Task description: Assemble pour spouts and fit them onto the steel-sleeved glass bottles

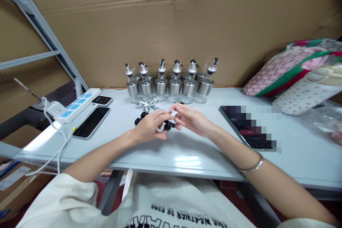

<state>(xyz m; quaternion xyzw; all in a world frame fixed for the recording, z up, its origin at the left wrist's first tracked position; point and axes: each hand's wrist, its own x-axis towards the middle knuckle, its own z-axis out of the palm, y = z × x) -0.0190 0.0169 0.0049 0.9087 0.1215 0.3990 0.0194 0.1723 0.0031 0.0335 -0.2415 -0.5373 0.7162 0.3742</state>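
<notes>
Between my two hands is a silver pour spout (170, 123) with a black ribbed stopper at its lower end. My left hand (151, 125) pinches it from the left, near the stopper. Fingers of my right hand (192, 120) close round its silver top from the right. Just beyond my left hand lie loose silver spout tops (146, 104) and several black stoppers (138, 121). Behind them stand glass bottles with steel bands (175, 87), the front row fitted with silver and black spouts; more bottles are partly hidden behind.
On the left of the table (203, 156) are a phone (92, 122), a small black device (102, 100) and a power strip (80, 105) with white cables. To the right lie a larger phone (247, 128), a dotted container (296, 94) and a patterned bag (278, 71). Cardboard (160, 25) rises behind.
</notes>
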